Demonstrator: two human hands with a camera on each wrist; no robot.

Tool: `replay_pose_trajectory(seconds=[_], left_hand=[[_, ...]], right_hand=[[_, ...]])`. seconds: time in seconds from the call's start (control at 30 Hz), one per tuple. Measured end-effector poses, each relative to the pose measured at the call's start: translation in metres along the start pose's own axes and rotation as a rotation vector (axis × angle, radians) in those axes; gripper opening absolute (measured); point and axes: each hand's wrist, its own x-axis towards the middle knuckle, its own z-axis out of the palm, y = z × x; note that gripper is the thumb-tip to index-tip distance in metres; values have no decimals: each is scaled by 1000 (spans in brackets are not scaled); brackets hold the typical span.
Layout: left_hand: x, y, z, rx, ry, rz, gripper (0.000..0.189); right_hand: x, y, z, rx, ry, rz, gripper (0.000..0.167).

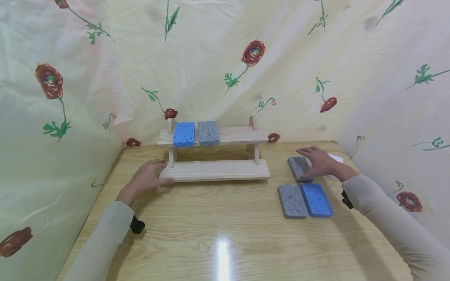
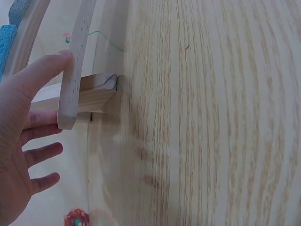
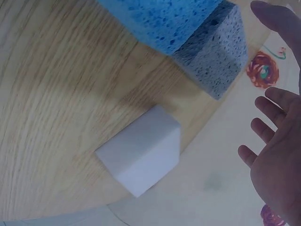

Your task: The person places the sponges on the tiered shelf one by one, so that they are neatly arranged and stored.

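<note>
At its left end, the lower board of a two-tier wooden shelf (image 1: 214, 171) is pinched by my left hand (image 1: 145, 177), thumb on the front edge and index finger behind. The other fingers of that hand are spread in the left wrist view. My right hand (image 1: 321, 163) hovers with parted fingers over a dark grey sponge (image 1: 297, 167), its thumb overlapping the near end in the head view. In the right wrist view a gap shows between this hand and the grey sponge (image 3: 218, 52). Closer to me lie another grey sponge (image 1: 292, 201) and a blue sponge (image 1: 317, 200), side by side.
On the upper tier a blue sponge (image 1: 184, 134) and a grey sponge (image 1: 209, 132) sit towards the left. A white block (image 3: 141, 150) rests near the table's edge, partly hidden by the right hand in the head view. Flowered cloth (image 1: 197, 58) hangs behind the wooden table (image 1: 175, 234).
</note>
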Motion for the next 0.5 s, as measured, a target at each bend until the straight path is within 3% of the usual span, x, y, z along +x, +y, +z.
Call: replay_pose_trajectory(seconds=[0.5], left_hand=[[1,-2,0,6,5,19,79]], right_hand=[[-6,28,9,27,-69,98,110]])
